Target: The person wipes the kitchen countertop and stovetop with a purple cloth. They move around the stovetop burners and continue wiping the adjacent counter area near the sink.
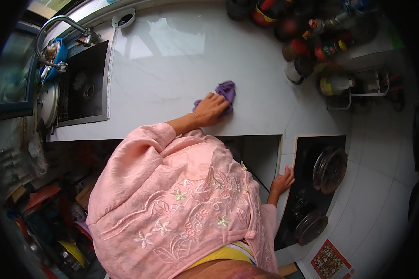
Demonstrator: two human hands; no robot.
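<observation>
My left hand [211, 108] lies on a crumpled purple cloth [226, 91] and grips it against the white marbled countertop [160, 87], near the front edge. Cloth shows beyond the fingers and beside the wrist. At the right, my right hand [282, 180] rests on the counter's edge beside a black glass gas hob [305, 157], its fingers slightly apart and nothing seen in it. A pink embroidered sleeve covers part of each arm.
A sink [87, 80] with a curved metal faucet [61, 21] lies left; a bowl [123, 18] with dark contents stands near it. Several jars and bottles [295, 48] and a metal rack [368, 94] line the back right. Under the counter are a cavity and stored kitchenware.
</observation>
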